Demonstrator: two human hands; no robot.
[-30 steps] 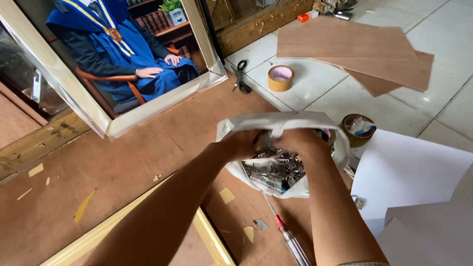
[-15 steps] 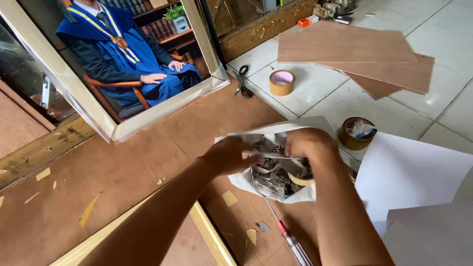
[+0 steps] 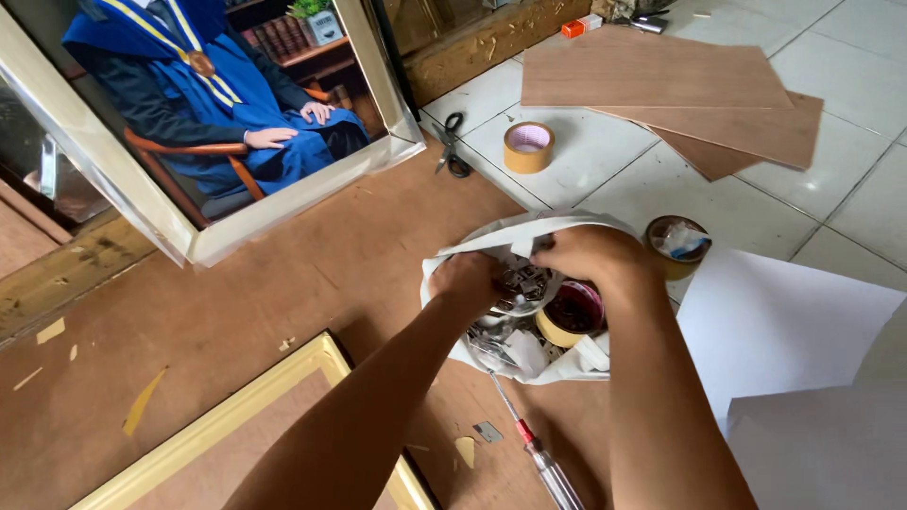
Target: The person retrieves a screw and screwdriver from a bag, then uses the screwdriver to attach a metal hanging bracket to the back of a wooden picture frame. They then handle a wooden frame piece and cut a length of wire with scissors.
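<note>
— Brown hardboard [image 3: 312, 274] covered most of the floor, its left and bottom edges cut off by the frame. What leaned at the top left?

— A silver-framed portrait [image 3: 203, 113], the sitter's head out of view, only a blue robe and folded hands visible. A gold frame [image 3: 236, 416] lay at the bottom, partly hidden under the person's left forearm.

— And to the right?

— White sheets [image 3: 775, 331] ran off the edge; thin wood panels [image 3: 661, 85] were stacked on the tiles further back.

— Where was the bag?

— The white plastic bag [image 3: 576, 364] sat on the hardboard between both arms, mouth open. The left hand [image 3: 470, 280] was curled closed on the bag's near-left rim. The right hand [image 3: 590, 255] pinched the far rim, fingers bent over it.

— What was inside?

— Hard to make out: a tangle of shiny metal pieces [image 3: 518, 288] and a tape roll [image 3: 567, 316], mostly hidden by the hands.

— Smaller things?

— A brown tape roll [image 3: 528, 147], scissors [image 3: 452, 151] just beside it, another roll [image 3: 682, 241] half behind the right hand, and a red-tipped screwdriver [image 3: 534, 453] below the bag.
</note>
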